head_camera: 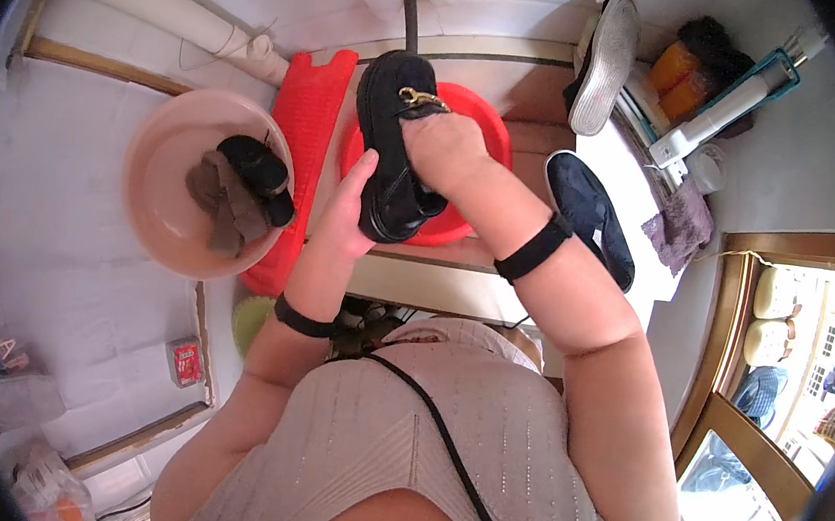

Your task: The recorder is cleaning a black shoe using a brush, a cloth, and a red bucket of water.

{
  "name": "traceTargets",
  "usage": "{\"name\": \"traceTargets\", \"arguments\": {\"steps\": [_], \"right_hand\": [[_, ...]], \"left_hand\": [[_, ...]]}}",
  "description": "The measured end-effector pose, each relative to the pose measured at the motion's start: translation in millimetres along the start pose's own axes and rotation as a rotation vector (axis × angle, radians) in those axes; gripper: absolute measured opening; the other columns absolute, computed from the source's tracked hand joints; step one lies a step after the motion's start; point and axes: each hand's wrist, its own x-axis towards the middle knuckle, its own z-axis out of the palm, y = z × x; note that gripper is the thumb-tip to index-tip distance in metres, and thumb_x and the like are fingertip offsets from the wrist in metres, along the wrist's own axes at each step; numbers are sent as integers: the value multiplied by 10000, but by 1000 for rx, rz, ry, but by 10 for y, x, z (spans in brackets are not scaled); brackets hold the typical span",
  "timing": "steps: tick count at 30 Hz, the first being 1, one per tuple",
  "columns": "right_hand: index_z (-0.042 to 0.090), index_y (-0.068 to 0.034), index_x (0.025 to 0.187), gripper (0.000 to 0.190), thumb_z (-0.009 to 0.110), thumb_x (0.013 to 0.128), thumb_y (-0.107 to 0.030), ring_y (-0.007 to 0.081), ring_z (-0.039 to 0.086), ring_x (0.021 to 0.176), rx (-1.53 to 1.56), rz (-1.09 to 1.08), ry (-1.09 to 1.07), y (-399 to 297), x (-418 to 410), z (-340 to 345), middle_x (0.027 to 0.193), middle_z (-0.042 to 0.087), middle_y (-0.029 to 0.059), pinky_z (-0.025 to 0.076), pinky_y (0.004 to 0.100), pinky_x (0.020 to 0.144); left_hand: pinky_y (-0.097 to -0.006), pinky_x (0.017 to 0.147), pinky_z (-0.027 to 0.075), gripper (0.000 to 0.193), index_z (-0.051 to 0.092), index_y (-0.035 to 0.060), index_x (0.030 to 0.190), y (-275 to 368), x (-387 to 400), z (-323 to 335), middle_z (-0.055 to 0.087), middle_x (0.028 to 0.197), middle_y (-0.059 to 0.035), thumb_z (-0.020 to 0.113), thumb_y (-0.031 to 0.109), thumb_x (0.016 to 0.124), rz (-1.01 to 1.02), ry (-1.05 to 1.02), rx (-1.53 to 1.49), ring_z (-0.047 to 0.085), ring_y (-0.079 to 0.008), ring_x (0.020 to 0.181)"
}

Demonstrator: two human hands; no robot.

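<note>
A black loafer (pixel 381 117) with a gold-coloured metal ornament is held up over a red plastic basin (pixel 503 137), its toe pointing away from me. My left hand (pixel 350 220) grips the heel end from the left, thumb along the shoe's side. On the other side, my right hand (pixel 449 147) holds the shoe near its opening, below the ornament. The fingers of that hand are hidden by the shoe or inside it. The shoe also covers much of the basin's inside.
A red washboard (pixel 317 100) lies left of the red basin. Beside it, a pink basin (pixel 157 183) holds a dark shoe (pixel 253 162) and brown fabric (pixel 230 205). On the right are a navy slip-on shoe (pixel 581 201), a shoe with its pale sole showing (pixel 606 68), and a purple cloth (pixel 681 222).
</note>
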Motion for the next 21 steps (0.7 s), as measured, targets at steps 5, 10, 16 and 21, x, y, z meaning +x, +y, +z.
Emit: {"name": "traceTargets", "arguments": {"steps": [5, 10, 16, 21], "right_hand": [[564, -67, 1092, 287, 533, 808, -93, 272, 668, 817, 53, 43, -54, 4, 64, 30, 979, 657, 131, 545, 390, 653], [486, -75, 1206, 386, 511, 822, -109, 286, 664, 831, 95, -161, 148, -66, -339, 37, 1188, 568, 144, 544, 408, 641], [583, -142, 1106, 264, 484, 861, -135, 274, 661, 880, 32, -83, -74, 89, -42, 63, 999, 665, 108, 544, 397, 704], [586, -105, 1054, 231, 529, 831, -128, 267, 663, 858, 25, -41, -3, 25, 12, 85, 897, 674, 116, 540, 391, 690]], "left_hand": [[-430, 924, 469, 483, 439, 103, 1308, 53, 56, 94, 554, 1233, -120, 369, 424, 953, 79, 15, -62, 561, -266, 1101], [-442, 885, 494, 491, 449, 89, 1292, 105, 133, -204, 575, 1196, -130, 377, 432, 948, 30, 29, -132, 588, -268, 1054], [-455, 763, 545, 511, 459, 79, 1278, -24, 71, -128, 586, 1175, -136, 369, 455, 944, -42, 34, -78, 618, -281, 989], [-419, 836, 521, 519, 438, 71, 1299, -7, 74, -209, 570, 1203, -125, 381, 445, 944, 63, 14, -2, 595, -260, 1037]]}}
